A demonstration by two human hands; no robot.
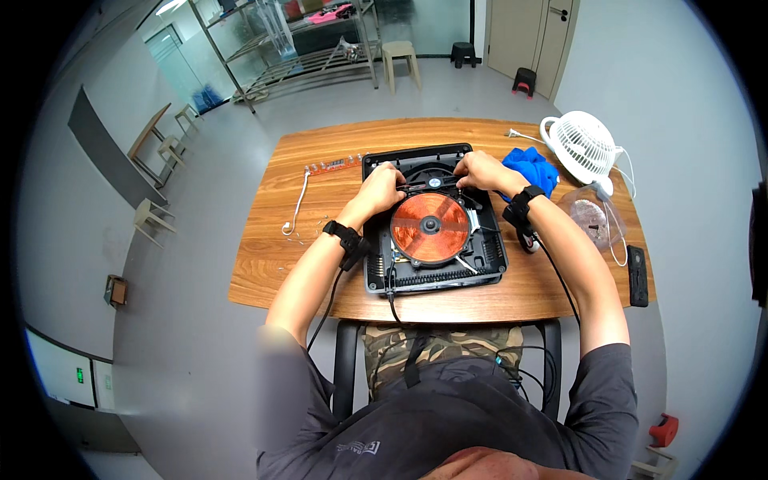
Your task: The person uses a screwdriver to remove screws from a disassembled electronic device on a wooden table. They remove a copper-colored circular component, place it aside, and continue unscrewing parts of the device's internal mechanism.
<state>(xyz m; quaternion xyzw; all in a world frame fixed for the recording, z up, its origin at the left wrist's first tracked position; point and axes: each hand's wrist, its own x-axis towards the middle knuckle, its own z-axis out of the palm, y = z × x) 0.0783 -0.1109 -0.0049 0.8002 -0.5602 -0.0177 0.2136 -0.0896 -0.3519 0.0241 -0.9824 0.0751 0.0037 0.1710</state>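
Note:
An opened black appliance housing (pixel 472 272) lies on the wooden table, with a round copper coil (pixel 411 224) inside and a black fan (pixel 432 181) behind the coil. My left hand (pixel 381 190) has its fingers curled down at the fan's left side, closed on something I cannot make out. My right hand (pixel 478 173) is bent over the fan's right side, its fingertips together on a part that is too small to name. A black cable runs out of the housing's front. Both wrists wear black strapped devices with wires.
An orange circuit board (pixel 334 166) with a white lead lies left. Right are a blue cloth (pixel 532 168), a white fan (pixel 580 144), a clear plastic piece (pixel 573 210) and a black strip (pixel 638 276). Beyond stand a metal rack (pixel 304 64) and stools (pixel 398 53).

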